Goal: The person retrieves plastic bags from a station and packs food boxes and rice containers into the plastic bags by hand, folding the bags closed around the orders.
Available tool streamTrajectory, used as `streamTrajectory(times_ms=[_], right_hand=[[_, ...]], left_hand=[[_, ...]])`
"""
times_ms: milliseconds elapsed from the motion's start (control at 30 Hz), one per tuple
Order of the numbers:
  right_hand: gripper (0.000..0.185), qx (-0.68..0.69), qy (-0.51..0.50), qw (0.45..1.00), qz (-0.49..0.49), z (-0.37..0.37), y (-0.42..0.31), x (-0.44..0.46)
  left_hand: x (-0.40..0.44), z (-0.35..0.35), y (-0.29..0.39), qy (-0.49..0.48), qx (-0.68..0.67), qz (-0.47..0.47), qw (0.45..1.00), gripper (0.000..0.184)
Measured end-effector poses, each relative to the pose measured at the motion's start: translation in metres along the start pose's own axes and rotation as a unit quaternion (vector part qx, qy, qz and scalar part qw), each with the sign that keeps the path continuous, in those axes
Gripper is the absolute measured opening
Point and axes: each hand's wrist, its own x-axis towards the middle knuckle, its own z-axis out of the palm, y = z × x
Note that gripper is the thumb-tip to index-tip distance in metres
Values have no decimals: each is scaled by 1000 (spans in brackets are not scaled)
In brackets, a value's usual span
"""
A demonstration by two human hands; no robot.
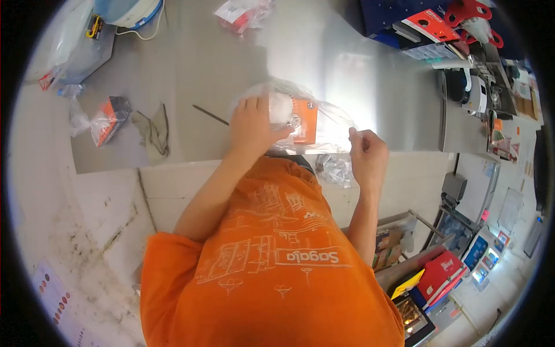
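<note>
On the metal table in front of me lies a clear plastic bag [332, 111] with an orange and white packet [305, 122] inside it. A white rounded bundle [281, 108] shows beside the orange part. My left hand [251, 126] is over the bag's left side, fingers curled, thumb reaching toward the packet. My right hand [369, 151] pinches the bag's right edge near the front of the table and pulls the film out taut. A thin dark stick-like tool [210, 114] lies just left of my left hand.
Left on the table are a grey-green cloth [153, 132] and a bagged orange-black packet [111, 121]. A bagged red item [243, 16] and a blue-white bucket [136, 13] sit farther back. Dark blue boxes [384, 17] stand back right. Crumpled clear plastic [335, 169] is by the front edge.
</note>
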Motion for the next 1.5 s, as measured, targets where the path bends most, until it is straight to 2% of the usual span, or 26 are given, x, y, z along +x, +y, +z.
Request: streamTrajectory(times_ms=[67,133,233,333,367,433,467,500,567,667,767,833,900,933,967,1000,1067,1100,1133,1167,1267,1300,1367,1400,1467,1500], right_hand=[[28,99,-31,995,5,1,0,4],[27,253,-69,965,-6,9,1,9],[27,534,-165,828,44,32,2,16],[30,654,-199,729,-12,34,-11,18],[35,594,-226,771,-49,31,-23,12],[38,452,-280,826,-185,42,-35,1],[39,425,-312,828,-192,40,-37,-3],[41,396,-342,828,-200,38,-38,-6],[42,430,-421,793,-100,26,-40,-10],[35,497,-359,789,-26,29,-31,-12],[30,408,-400,820,-39,32,-16,-6],[27,286,-303,897,-148,12,-26,-16],[19,114,-193,939,-260,-13,-23,-7],[13,30,-140,948,-286,-34,-36,-11],[14,-11,-138,919,-370,-41,-46,-10],[14,-53,-136,883,-446,-44,-52,-10],[16,-37,-176,819,-546,-20,-63,-2],[21,-34,-142,794,-590,-9,-65,8],[19,-28,-148,820,-552,6,-51,14],[17,-21,-150,846,-512,23,-33,24],[11,49,-104,940,-321,40,-18,22],[10,84,-76,964,-242,45,-17,20],[8,109,-215,935,-259,51,-2,37],[10,121,-283,913,-267,56,9,47],[15,110,-407,815,-399,72,27,65],[16,72,-441,803,-393,66,24,72]], left_hand=[[7,-2,-6,45,1,40,998,89],[11,-11,-3,14,-20,62,998,79],[2,-21,2,3,-94,81,992,56],[-16,-43,22,-40,-169,58,983,34],[-24,-54,30,-64,-189,42,979,27],[-33,-69,50,-138,-129,112,976,22],[-35,-75,57,-174,-98,148,969,19],[-33,-83,56,-213,-130,151,957,23],[-30,-101,45,-284,-193,158,926,30],[-35,-121,22,-69,-161,226,958,44],[-15,-43,6,-17,-199,232,952,55],[4,7,-15,-21,-231,309,922,58],[9,17,-18,-53,-490,231,839,54],[9,15,-12,-49,-505,197,839,50],[9,12,-6,-43,-522,163,836,47],[6,9,7,-19,-433,134,891,42],[-1,13,25,11,-324,129,937,33],[-2,20,32,19,-310,156,938,28],[-2,25,38,29,-296,186,937,23],[-2,25,39,-6,-302,142,943,16],[5,17,36,-256,-172,98,946,26],[3,16,35,-176,-201,148,952,26],[0,14,33,-14,-268,246,931,28],[2,4,36,-28,-228,259,938,30],[9,-22,45,-54,-142,296,943,34],[7,-12,42,-25,-122,287,950,33]])
